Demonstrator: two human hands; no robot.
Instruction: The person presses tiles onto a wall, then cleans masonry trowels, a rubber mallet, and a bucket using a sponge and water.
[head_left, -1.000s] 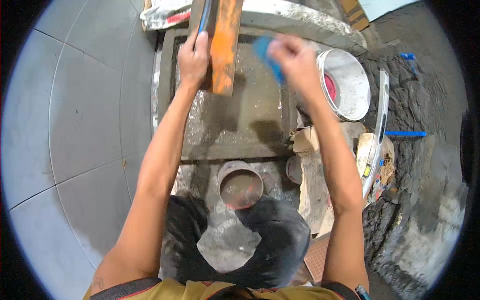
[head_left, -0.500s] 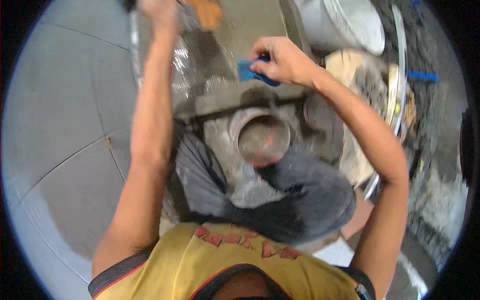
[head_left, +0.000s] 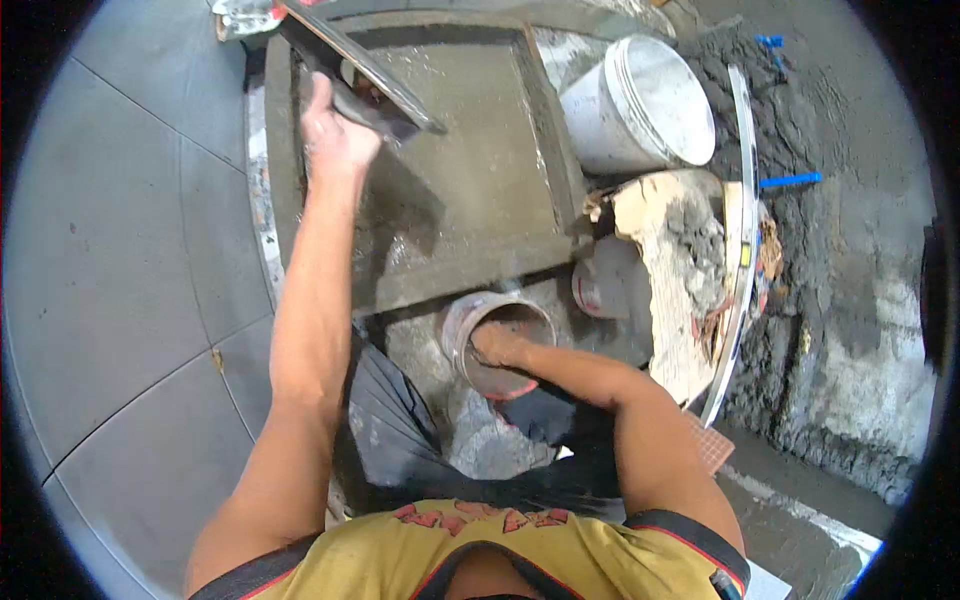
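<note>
My left hand (head_left: 338,135) is raised over the left side of a shallow rectangular basin of wet grey cement (head_left: 470,150). Its thumb points up, and it grips a thin, flat grey slab (head_left: 365,65) seen nearly edge-on and tilted. Most of those fingers are hidden behind the slab, and I cannot make out its exact kind. Down inside a small, dirty round bucket (head_left: 462,325) between my knees is my right hand (head_left: 495,345). The bucket's depth hides its fingers, so whether they hold anything does not show.
A white bucket (head_left: 610,105) lies tilted right of the basin. Nearer stand another small bucket (head_left: 605,280) and a torn, cement-smeared board (head_left: 660,235). A long metal level (head_left: 742,240) leans along the right. Large grey tiles (head_left: 130,220) cover the left floor.
My right hand has dropped from above the basin into the small bucket; the blue scrubber-like piece it held is out of sight. My left hand shows lower in view, with the slab tilted up.
</note>
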